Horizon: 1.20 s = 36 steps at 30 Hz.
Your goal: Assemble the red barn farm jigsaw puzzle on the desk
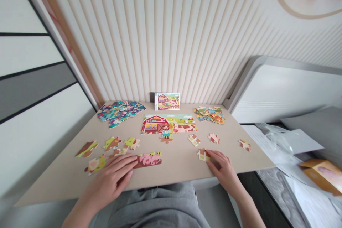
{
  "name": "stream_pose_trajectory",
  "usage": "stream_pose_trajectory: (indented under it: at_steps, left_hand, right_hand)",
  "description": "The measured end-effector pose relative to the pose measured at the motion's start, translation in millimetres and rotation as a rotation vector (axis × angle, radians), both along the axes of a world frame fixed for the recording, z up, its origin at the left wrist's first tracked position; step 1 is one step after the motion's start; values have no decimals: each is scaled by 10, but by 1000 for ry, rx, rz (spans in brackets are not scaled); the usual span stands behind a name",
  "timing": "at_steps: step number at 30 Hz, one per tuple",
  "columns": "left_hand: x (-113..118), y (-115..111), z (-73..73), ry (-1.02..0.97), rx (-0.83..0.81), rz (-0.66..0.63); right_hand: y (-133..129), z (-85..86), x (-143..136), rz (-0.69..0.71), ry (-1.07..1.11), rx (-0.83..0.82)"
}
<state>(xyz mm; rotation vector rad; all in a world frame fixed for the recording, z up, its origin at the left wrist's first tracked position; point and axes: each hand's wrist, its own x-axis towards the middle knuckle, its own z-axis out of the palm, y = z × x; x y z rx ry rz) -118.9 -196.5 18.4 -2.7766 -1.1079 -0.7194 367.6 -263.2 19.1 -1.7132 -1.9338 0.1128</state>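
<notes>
My left hand [115,171] lies with its fingers stretched out, touching the left end of a joined pink pig strip [149,159] and hiding part of it. Close by are a chicken puzzle piece [96,164] and several green and brown pieces. Thumb and fingers of my right hand [223,169] grip the edge of a fence puzzle piece [203,155] on the table. Ahead lies the partly joined farm puzzle [184,123], showing a red barn, a cow and a farmer whose piece juts from the lower edge.
A picture card [167,101] leans against the ribbed wall. Piles of blue-purple pieces [121,111] and yellow-green pieces [210,114] sit at the back corners. Loose pieces [214,138] lie to the right. Beyond the table [176,172] are papers and an orange box [323,174].
</notes>
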Motion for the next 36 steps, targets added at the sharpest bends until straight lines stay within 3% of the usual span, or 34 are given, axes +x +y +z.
stream_pose_trajectory:
  at_steps: [20, 27, 30, 36]
  left_hand:
    - [-3, -15, -9, 4, -37, 17]
    - [1, -19, -1, -17, -50, 13]
    - [-1, -19, -3, -24, -59, 10]
    - [11, -27, 27, -29, -69, 15]
  right_hand:
    - [-21, -44, 73, 31, 86, -38]
    - [-16, 20, 125, 39, 268, -105]
    - [139, 89, 189, -1, 374, -132]
    - [752, 165, 85, -2, 446, -99]
